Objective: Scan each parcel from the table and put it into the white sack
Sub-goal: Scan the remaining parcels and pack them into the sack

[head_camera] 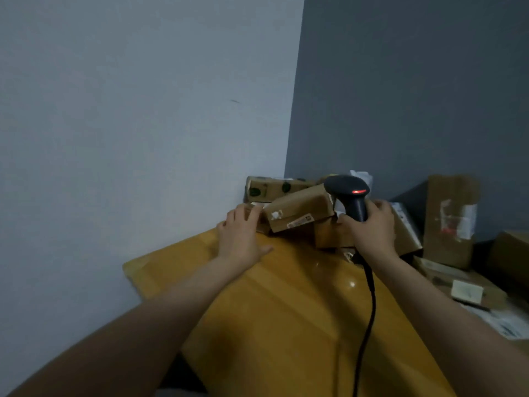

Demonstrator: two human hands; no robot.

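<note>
The plain pale wall fills the left. At the far corner of the glossy yellow wooden table (286, 310), the left hand (243, 236) lies flat, its grip apart, thumb splayed on the wood and fingers touching the left end of the parcel heap. Just beyond them a tilted parcel (300, 209) of creased brown cardboard, taped and labelled on its near side, leans on lower boxes. A carton with green blotches (272, 190) stands behind it. To the right, the right hand (369, 227) has its grip clamped on the handle of a smooth dark scanner (350, 196), whose red light glows and whose black cable (370, 296) trails towards me. This looks like picking out a parcel to scan. Next, the label needs turning to the beam. The white sack is out of sight.
</note>
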